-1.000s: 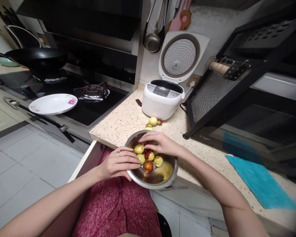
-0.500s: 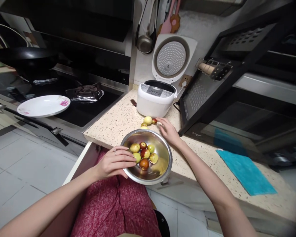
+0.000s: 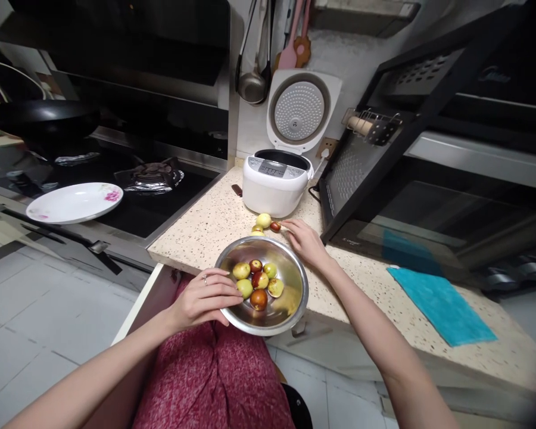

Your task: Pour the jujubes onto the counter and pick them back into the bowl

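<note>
My left hand (image 3: 208, 296) grips the left side of a stainless steel bowl (image 3: 297, 280), fingers over the rim and thumb along the outside. Inside lie several fresh jujubes, among them a brown-red jujube (image 3: 258, 300) and a yellow-green jujube (image 3: 242, 270). The bowl sits at the counter's front edge, partly overhanging it. Just behind the bowl, my right hand (image 3: 306, 241) is open, its fingertips close beside a small red jujube (image 3: 275, 226). Whether they touch it I cannot tell. A pale green jujube (image 3: 263, 220) and others rest there too, partly hidden by the bowl rim.
A white rice cooker (image 3: 274, 187) stands behind the loose jujubes, lid raised. On the left, an oval plate (image 3: 74, 202) lies over the stove's front edge, near a black wok (image 3: 40, 119). To the right are a black oven (image 3: 429, 208) and a turquoise cloth (image 3: 442, 304).
The view has shifted slightly. The small red jujube has moved a little toward the bowl relative to the pale green one. My left hand keeps its hold on the bowl.
</note>
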Available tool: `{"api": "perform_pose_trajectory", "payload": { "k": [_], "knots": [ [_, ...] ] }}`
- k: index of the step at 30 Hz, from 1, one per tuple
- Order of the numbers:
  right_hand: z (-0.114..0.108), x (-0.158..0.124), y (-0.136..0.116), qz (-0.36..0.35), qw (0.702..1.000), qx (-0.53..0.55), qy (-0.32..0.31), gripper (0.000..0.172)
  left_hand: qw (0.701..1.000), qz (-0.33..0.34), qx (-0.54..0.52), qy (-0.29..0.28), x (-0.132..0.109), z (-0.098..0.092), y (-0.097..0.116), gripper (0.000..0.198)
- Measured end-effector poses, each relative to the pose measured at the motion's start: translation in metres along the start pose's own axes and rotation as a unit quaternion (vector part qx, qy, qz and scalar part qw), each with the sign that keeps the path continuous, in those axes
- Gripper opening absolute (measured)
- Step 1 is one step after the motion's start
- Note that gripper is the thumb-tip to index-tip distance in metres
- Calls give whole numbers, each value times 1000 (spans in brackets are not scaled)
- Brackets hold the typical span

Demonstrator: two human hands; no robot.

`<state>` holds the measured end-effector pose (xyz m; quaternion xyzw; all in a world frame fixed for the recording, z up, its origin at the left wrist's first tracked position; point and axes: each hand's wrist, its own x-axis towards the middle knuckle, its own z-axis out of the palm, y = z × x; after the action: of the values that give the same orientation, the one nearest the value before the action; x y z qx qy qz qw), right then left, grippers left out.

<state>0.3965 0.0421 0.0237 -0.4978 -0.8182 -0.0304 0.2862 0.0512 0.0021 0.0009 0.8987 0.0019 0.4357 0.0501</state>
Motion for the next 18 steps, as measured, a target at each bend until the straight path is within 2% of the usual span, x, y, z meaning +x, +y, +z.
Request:
{"api": "perform_pose_trajectory", "payload": {
  "k": [2, 7, 13, 18],
  "knots": [
    [-1, 0, 0, 5, 1000, -1, 3, 42, 1000, 0, -1, 0, 0, 0, 0, 40],
    [9, 0, 1, 2, 999, 31, -36, 44, 1000, -9, -6, 8, -7, 4, -2, 40],
    [19, 6, -1, 9, 998, 64, -20, 33, 1000, -18, -6, 10, -11, 7, -3, 40],
    [28, 14, -1, 24, 997, 69, 6, 20, 1000, -18, 3, 13, -7, 5, 0, 39]
  ]
}}
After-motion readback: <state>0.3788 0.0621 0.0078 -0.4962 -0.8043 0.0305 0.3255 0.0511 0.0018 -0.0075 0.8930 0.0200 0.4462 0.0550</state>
